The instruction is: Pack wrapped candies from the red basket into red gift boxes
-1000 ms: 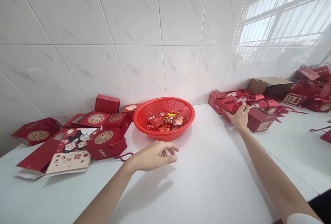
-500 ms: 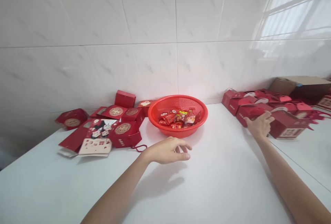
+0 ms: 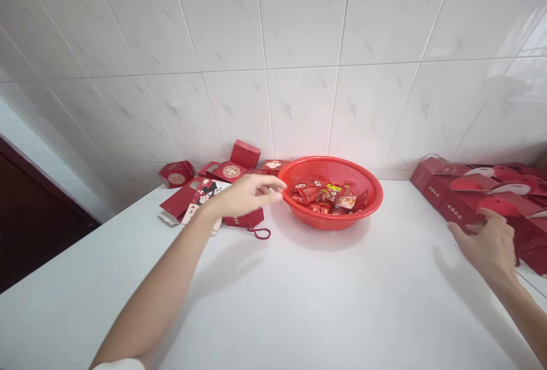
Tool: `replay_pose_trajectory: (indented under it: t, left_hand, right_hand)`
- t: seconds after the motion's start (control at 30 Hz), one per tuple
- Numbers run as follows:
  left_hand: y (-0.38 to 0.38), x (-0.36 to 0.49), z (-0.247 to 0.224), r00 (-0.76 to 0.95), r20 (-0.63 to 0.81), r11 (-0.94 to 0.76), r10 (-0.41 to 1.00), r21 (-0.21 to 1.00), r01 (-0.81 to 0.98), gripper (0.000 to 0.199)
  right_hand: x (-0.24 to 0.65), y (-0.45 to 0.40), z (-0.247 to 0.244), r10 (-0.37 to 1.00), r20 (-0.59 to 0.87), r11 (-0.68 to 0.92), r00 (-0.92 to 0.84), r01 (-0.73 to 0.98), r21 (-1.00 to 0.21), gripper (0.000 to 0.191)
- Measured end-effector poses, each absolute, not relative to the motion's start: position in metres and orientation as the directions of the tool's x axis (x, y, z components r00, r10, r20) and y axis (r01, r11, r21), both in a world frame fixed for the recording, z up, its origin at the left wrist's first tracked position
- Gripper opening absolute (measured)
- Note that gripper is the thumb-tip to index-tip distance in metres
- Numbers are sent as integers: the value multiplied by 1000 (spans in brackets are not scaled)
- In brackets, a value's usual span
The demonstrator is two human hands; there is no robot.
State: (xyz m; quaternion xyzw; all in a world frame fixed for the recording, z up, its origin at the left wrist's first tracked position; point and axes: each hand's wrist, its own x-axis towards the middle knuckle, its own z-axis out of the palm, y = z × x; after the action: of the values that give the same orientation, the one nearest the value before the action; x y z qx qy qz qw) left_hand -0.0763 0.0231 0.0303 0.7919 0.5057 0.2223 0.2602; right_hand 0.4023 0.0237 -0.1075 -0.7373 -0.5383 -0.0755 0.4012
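My left hand (image 3: 245, 194) hovers just left of a red plastic basket (image 3: 327, 223), its fingers apart and nothing in them. Wrapped candies (image 3: 327, 194) in red, yellow and white packets lie in the basket. Behind and below my left hand are several red gift boxes (image 3: 245, 153), partly covered by it; one has a dark red cord loop (image 3: 260, 234). At the far right, my right hand (image 3: 491, 244) is open in front of a row of red handled boxes (image 3: 459, 210). Whether its fingertips touch a box, I cannot tell.
A white table (image 3: 316, 301) runs along a tiled wall (image 3: 299, 108). Another red box (image 3: 177, 174) with a gold round emblem stands at the back left. A dark brown surface (image 3: 34, 210) shows beyond the table's left edge.
My view has turned left, so the basket and boxes appear farther right. My left hand has moved left, away from the basket's front and over the gift boxes. My right hand stays near the handled boxes.
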Motion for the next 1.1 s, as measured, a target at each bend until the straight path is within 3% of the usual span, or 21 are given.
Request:
replay_pose_trajectory:
  t: [0.1,0.27,0.37,0.53,0.6,0.83,0.97,1.1]
  left_hand:
    - [37,-106,34,169,70,-181,983,500,847,41]
    - [64,-109,-5,-51,51,40,997,196,980,44]
    - [70,-98,-24,-124,-62,128,990,61,990,66]
    - [57,-82,-30,-84,-226,84,971,-11,996,114]
    - [51,-77,-32,-74,-285,62,956,-50,997,120]
    - [38,-63,-33,-58,-206,25,977,-160,987,54]
    - [26,-60,-25,58,-198,-80,978,-107,991,39]
    - [6,-60,-17,249,-225,-247,942,39,968,39]
  right_hand:
    - [368,9,-98,803,423,-63,420,765,-641,57]
    - [319,-2,-101,847,492,200,202,736,-647,48]
    - [300,-7,-109,861,501,287,87,729,-621,42]
    - [275,-20,-121,855,508,423,-104,708,-566,34]
    - [266,-24,-125,852,498,455,-159,694,-557,35]
    - [247,-35,-134,846,464,509,-265,662,-550,35]
    - [244,-39,-140,855,433,506,-286,646,-572,34]
    - [241,-42,-144,844,435,527,-314,633,-566,37]
